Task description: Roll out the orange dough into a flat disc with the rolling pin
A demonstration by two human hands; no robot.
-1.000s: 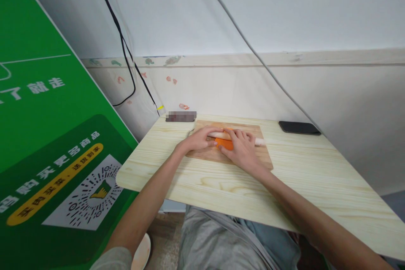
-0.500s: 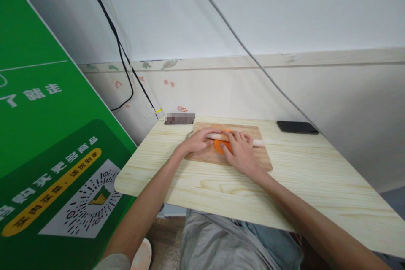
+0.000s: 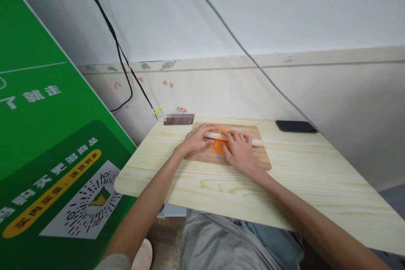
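A pale wooden rolling pin lies across a flat orange piece of dough on a wooden cutting board. My left hand curls round the pin's left end, thumb on the near side and fingers over the far side. Toward the other end, my right hand grips the pin, its fingers over the top and its thumb over the orange sheet. The pin's right tip sticks out past that hand. Part of the dough is hidden under the pin and my right hand.
The board rests on a light wood-grain table against a wall. A black phone lies at the back right, and a blurred-out dark flat object at the back left. A green sign stands on the left; cables hang along the wall.
My left fingers have shifted slightly left along the pin, baring more of it and of the orange dough. The pin stays nearly in place; the view has moved a little.
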